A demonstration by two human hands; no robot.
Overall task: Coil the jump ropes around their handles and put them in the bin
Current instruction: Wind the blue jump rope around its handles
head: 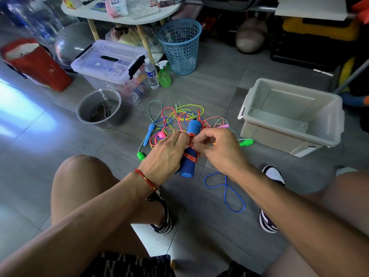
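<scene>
**Winding a red rope round blue handles**

An empty beige plastic bin (pixel 289 116) sits on the floor at right. A tangle of bright jump ropes (pixel 179 118) lies nearby. The left hand (pixel 165 154) grips blue foam handles (pixel 190 148); the right hand (pixel 219 148) seemingly pinches the red braided rope (pixel 192 155) coiled round them.
</scene>
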